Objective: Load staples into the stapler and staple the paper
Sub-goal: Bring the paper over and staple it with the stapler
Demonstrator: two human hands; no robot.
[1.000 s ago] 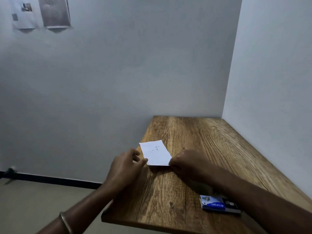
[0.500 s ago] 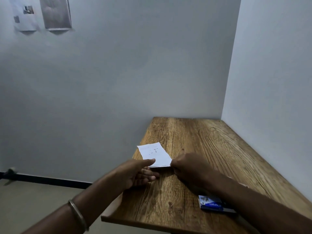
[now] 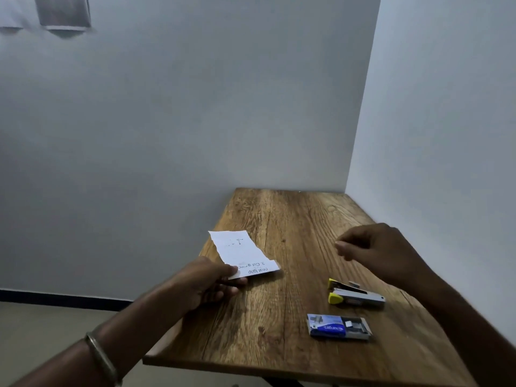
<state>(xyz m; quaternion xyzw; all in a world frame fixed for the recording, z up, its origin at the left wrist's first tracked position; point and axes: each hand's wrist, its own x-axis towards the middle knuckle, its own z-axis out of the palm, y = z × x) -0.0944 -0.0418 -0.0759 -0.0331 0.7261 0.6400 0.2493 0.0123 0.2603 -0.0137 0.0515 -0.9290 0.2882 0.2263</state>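
Note:
My left hand pinches the near corner of a white paper slip with printed text, held just above the left edge of the wooden table. Over the table's right side hovers my right hand, fingers loosely curled and holding nothing. Below it on the table lies a small grey stapler with yellow tips. A blue staple box, slid partly open, lies nearer to me.
The table sits in a corner, with one grey wall behind it and another along its right side. Its left edge drops to the floor. Papers hang high on the wall at the upper left.
My right hand let go of the paper and lifted to the right, uncovering the stapler. My left hand now holds the paper alone, and it shows its printed text.

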